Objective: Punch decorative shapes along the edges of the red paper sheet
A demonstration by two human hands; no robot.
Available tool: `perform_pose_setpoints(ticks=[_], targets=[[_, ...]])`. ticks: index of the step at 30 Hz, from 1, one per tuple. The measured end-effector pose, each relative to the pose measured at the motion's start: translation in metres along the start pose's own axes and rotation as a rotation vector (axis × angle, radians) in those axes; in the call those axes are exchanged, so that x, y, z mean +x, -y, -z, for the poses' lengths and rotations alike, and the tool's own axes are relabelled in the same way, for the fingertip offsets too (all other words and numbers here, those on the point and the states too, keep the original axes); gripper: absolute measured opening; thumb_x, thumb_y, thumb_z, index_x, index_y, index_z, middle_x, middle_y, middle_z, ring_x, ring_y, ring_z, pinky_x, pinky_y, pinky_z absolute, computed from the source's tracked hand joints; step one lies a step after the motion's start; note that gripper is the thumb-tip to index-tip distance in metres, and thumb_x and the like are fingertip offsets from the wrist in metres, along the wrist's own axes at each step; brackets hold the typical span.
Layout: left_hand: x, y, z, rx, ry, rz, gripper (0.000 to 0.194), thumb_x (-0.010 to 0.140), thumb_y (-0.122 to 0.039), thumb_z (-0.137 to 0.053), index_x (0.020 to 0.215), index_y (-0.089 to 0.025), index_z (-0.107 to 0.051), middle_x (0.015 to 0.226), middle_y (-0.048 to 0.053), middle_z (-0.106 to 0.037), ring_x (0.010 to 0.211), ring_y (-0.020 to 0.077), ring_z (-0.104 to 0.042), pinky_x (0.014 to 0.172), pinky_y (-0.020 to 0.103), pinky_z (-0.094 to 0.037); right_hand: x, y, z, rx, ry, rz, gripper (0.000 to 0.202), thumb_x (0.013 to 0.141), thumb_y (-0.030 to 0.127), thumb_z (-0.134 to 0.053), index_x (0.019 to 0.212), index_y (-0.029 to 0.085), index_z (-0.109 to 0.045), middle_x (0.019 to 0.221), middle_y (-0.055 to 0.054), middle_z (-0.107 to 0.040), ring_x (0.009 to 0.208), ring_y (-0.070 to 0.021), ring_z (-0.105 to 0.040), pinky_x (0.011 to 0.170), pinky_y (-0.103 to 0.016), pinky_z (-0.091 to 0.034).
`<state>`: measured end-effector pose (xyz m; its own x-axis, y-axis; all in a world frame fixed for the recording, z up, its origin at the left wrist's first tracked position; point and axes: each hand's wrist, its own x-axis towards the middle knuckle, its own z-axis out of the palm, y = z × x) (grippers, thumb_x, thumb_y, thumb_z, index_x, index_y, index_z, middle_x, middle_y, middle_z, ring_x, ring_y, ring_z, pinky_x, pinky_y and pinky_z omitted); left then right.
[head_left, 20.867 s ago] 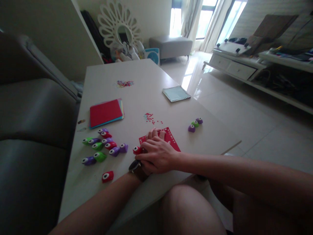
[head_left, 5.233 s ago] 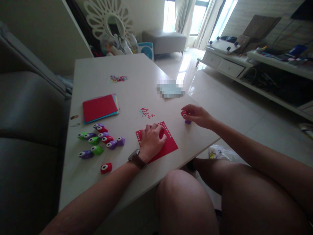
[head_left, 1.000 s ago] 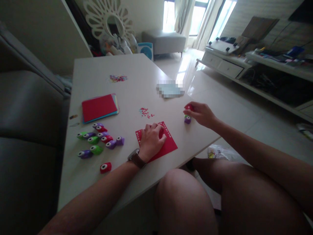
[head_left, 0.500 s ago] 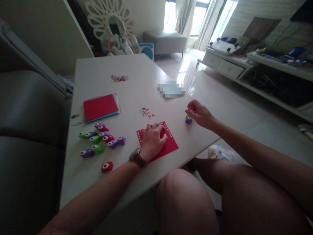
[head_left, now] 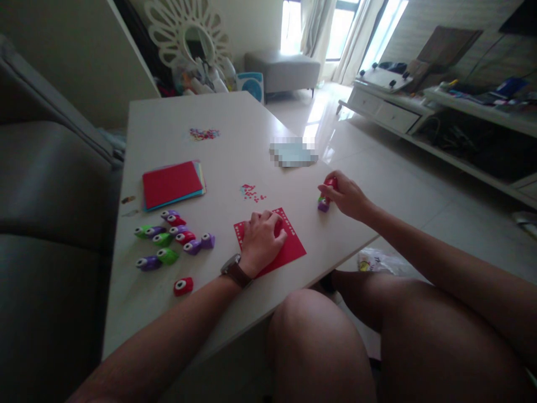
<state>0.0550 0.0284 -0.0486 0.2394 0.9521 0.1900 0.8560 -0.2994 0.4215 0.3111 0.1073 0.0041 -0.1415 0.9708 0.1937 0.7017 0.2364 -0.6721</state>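
Observation:
My left hand (head_left: 265,240), with a watch on its wrist, rests on a red sheet of paper (head_left: 289,252). Its fingers are bent and the thumb stands apart; part of the sheet beneath is hidden. Small punched holes run along two edges of the sheet. My right hand (head_left: 346,196) is closed around a red craft punch (head_left: 332,183) near the table's right edge. Just below that hand, a purple craft punch (head_left: 323,205) stands with a partly hidden green one. Several purple, green and red craft punches (head_left: 168,256) are grouped left of my left hand.
On the white table (head_left: 226,313), a stack of coloured paper (head_left: 172,186) lies at the left. Small paper cut-outs (head_left: 252,193) are scattered beyond the red sheet, with another pile (head_left: 204,134) farther back. A pale blurred item (head_left: 293,153) lies near the far right edge.
My right hand has shifted slightly, and more of the red craft punch shows between its fingers. My left hand and the red sheet have stayed in place.

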Motion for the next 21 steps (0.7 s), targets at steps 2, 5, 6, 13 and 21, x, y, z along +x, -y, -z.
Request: perform_pose_setpoints(ticks=[2,5,6,13,21], targets=[[-0.0002,-0.0001,0.0004,0.002,-0.001,0.0,0.018,0.092,-0.031,-0.061,0.108,-0.026,-0.065,0.12,0.003,-0.067,0.112,0.0286,-0.051,0.093,0.046,-0.041,0.0002,-0.0014,-0.0002,0.001,-0.005,0.011,0.038,0.087,0.059,-0.063,0.095,0.024,-0.05,0.071,-0.001,-0.06,0.059,-0.0177,-0.054,0.06,-0.033,-0.04],[-0.0004,-0.0007,0.0016,0.005,0.006,0.005,0.018,0.091,-0.031,-0.061,0.108,-0.026,-0.065,0.12,0.003,-0.067,0.112,0.0286,-0.051,0.093,0.046,-0.041,0.0006,-0.0027,-0.0001,-0.042,-0.027,0.061,0.038,0.084,0.057,-0.067,0.097,0.023,-0.053,0.072,0.0,-0.056,0.063,-0.0177,-0.051,0.06,-0.032,-0.038],[-0.0004,-0.001,0.002,0.006,0.01,0.007,0.017,0.091,-0.031,-0.061,0.107,-0.026,-0.065,0.12,0.003,-0.067,0.112,0.0287,-0.051,0.093,0.046,-0.041,0.0007,-0.0027,0.0001,-0.055,-0.029,0.078,0.038,0.083,0.056,-0.068,0.098,0.023,-0.054,0.072,0.001,-0.055,0.064,-0.0176,-0.05,0.061,-0.032,-0.038],[0.0,-0.0013,0.0016,-0.001,0.018,0.015,0.016,0.092,-0.031,-0.061,0.107,-0.026,-0.065,0.119,0.004,-0.067,0.113,0.0288,-0.051,0.093,0.046,-0.04,0.0014,0.0012,0.0011,-0.088,-0.044,0.1,0.03,0.085,0.049,-0.064,0.085,0.022,-0.052,0.073,-0.001,-0.056,0.066,-0.0171,-0.047,0.063,-0.033,-0.036],[0.0002,-0.0013,0.0022,-0.002,0.022,0.018,0.016,0.092,-0.031,-0.061,0.106,-0.026,-0.065,0.119,0.003,-0.066,0.112,0.0284,-0.051,0.094,0.046,-0.04,0.0012,0.0011,0.0015,-0.042,-0.03,0.076,0.027,0.086,0.048,-0.062,0.084,0.022,-0.053,0.069,0.0,-0.054,0.063,-0.0165,-0.044,0.061,-0.034,-0.034]])
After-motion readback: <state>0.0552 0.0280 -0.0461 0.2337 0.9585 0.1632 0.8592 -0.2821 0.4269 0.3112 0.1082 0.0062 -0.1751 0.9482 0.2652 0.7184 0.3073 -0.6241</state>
